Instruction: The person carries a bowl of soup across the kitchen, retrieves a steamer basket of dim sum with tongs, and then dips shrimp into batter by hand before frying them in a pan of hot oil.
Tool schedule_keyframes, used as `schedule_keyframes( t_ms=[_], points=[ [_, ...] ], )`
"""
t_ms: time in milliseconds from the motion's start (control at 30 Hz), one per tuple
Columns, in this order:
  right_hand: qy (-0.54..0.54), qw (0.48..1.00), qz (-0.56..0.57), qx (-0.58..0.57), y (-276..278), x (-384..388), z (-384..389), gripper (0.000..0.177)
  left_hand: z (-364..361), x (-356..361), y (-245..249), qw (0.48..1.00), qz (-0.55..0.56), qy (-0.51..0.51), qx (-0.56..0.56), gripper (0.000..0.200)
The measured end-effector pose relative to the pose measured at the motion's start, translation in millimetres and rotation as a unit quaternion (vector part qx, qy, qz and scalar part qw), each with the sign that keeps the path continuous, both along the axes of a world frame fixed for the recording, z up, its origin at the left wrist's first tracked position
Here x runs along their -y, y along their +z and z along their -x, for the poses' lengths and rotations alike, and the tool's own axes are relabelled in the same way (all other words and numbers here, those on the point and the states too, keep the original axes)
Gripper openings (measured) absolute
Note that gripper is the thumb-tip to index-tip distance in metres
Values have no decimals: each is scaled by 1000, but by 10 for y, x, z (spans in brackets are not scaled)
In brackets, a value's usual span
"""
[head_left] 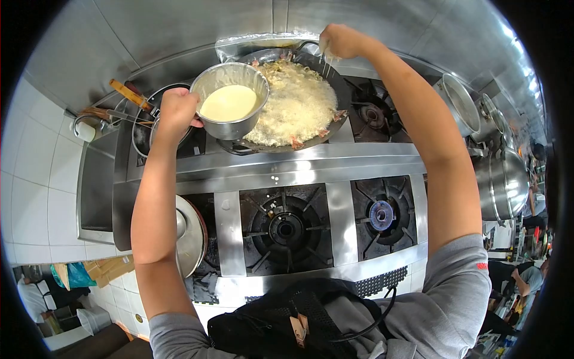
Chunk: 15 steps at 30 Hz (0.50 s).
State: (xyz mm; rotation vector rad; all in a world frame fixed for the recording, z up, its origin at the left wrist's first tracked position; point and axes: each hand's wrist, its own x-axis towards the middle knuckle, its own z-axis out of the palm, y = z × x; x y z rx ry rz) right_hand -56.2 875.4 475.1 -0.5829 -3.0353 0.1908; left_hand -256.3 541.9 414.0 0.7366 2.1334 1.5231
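My left hand (178,110) grips the rim of a metal bowl (232,100) of pale yellow batter, held over the left edge of a wide dark pan (341,90). Foaming oil and frying batter (296,107) fill the pan, with several reddish pieces around the edge. Above the pan's back right side is my right hand (339,43), its fingers drawn together and coated with batter. Thin strands of batter hang from them toward the pan. Whether those fingers hold anything more is hidden.
A lit burner (381,215) stands at the front right, beside an unlit burner (286,227). A round lid (190,236) lies at left. Behind my left hand is a pot with an orange-handled tool (133,96). Metal pots (505,182) stand at right; other people are in the background.
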Motion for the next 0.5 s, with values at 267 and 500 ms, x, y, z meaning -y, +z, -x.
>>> schedule_keyframes(
  t_ms=[267, 500],
  points=[
    [8, 998, -17, -54, -222, -247, 229, 24, -17, -68, -33, 1000, 10, 6, 2, 15],
    [72, 989, -20, -126, 61, 333, 115, 23, -112, -219, -101, 1000, 8, -13, -20, 16]
  ],
)
